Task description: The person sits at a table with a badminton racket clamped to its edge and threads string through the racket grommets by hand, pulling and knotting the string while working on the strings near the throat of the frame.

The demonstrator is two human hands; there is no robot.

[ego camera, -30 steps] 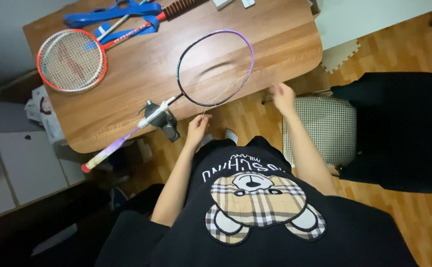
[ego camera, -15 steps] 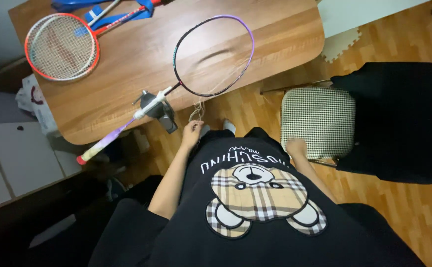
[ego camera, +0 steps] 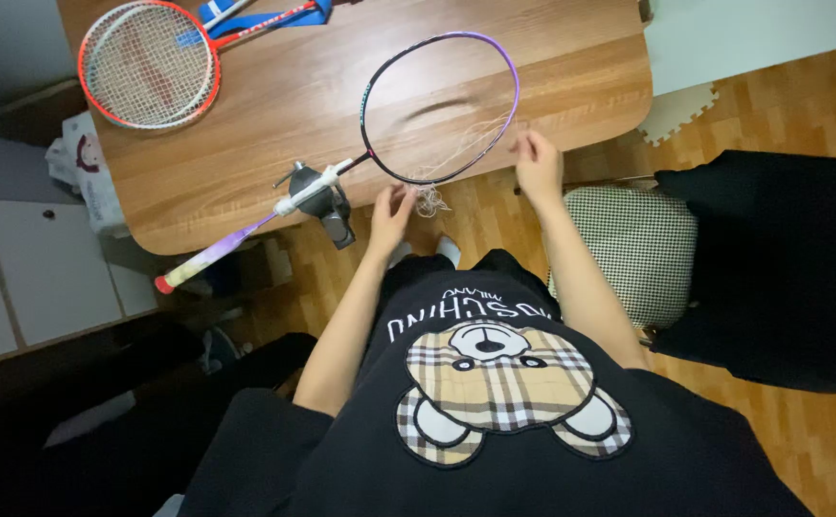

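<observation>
Item: unstrung purple racket frame (ego camera: 440,105), clamped just beyond both hands; your left hand (ego camera: 391,213) pinches the loose white string bundle (ego camera: 429,198) at the near rim, your right hand (ego camera: 537,165) grips strands at the right rim, so keep tension even and avoid snagging.

The red racket (ego camera: 150,62) is cut by the top edge, so its handle is not seen, and the blue bag (ego camera: 260,13) under it shows only a small part. The thin white string (ego camera: 456,153) is too fine to follow, and whether the right hand (ego camera: 538,165) pinches it cannot be told.
</observation>
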